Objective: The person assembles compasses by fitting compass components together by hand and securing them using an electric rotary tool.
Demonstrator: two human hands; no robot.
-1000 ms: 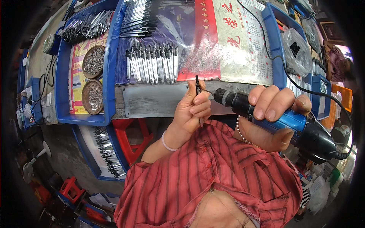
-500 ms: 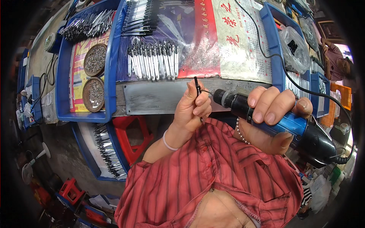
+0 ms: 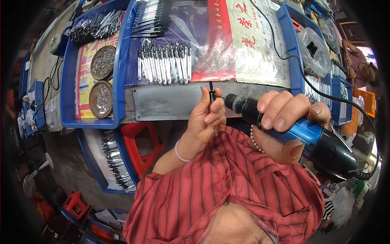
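Observation:
My left hand (image 3: 206,112) is closed around a slim pen (image 3: 211,92) with a black end that stands upright above the fingers; its lower part is mostly hidden by them. My right hand (image 3: 290,120) grips a blue and black electric screwdriver (image 3: 306,134), its chuck (image 3: 233,103) pointing left at the pen. The thin bit meets the pen's side near my left fingertips; whether a screw sits there is too small to tell. Beyond my hands, a row of silver and black pens (image 3: 164,65) lies on the covered tabletop.
At left, a blue tray (image 3: 120,77) holds two round bowls (image 3: 100,99) of tiny metal parts and a pile of pens (image 3: 95,26). A power cord (image 3: 325,95) arcs down the right side. A grey metal plate (image 3: 162,103) lies along the table's near edge. A red stool (image 3: 142,146) stands below.
The screwdriver has shifted slightly left, bringing its chuck nearer to the pen. The pen in my left hand has tilted a little more upright.

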